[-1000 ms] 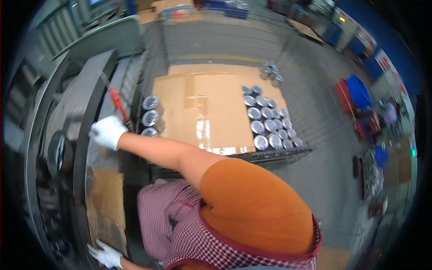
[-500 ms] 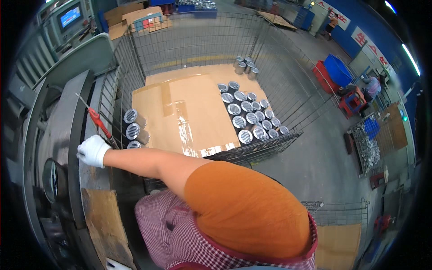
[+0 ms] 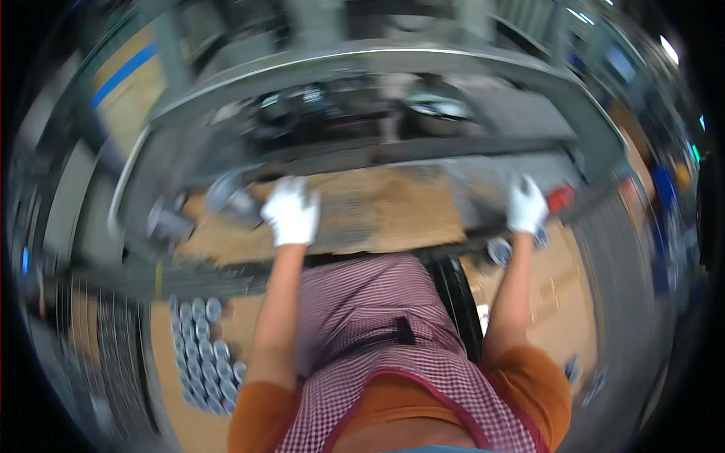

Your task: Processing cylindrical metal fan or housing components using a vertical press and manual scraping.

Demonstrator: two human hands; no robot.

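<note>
White-gloved left hand (image 3: 291, 214) rests flat on cardboard (image 3: 393, 208) on bench (image 3: 151, 226); right hand (image 3: 526, 205) beside red tool (image 3: 560, 198), grip unclear through blur.

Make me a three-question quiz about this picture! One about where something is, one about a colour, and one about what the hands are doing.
1. Where do the round metal cans lie?
A. lower left, on brown cardboard
B. on top of the machine
C. in the person's right hand

2. What colour are the gloves?
A. blue
B. white
C. black

3. What is the left hand doing?
A. hanging by the person's side
B. holding a cup
C. reaching forward over the cardboard sheet on the workbench

Answers:
1 A: the cans stand in rows at the lower left of the picture, below the bench.
2 B: both the left hand and the right hand wear white gloves.
3 C: the arm is stretched out and the gloved hand lies over the cardboard; the blur hides whether it grips anything.
</note>
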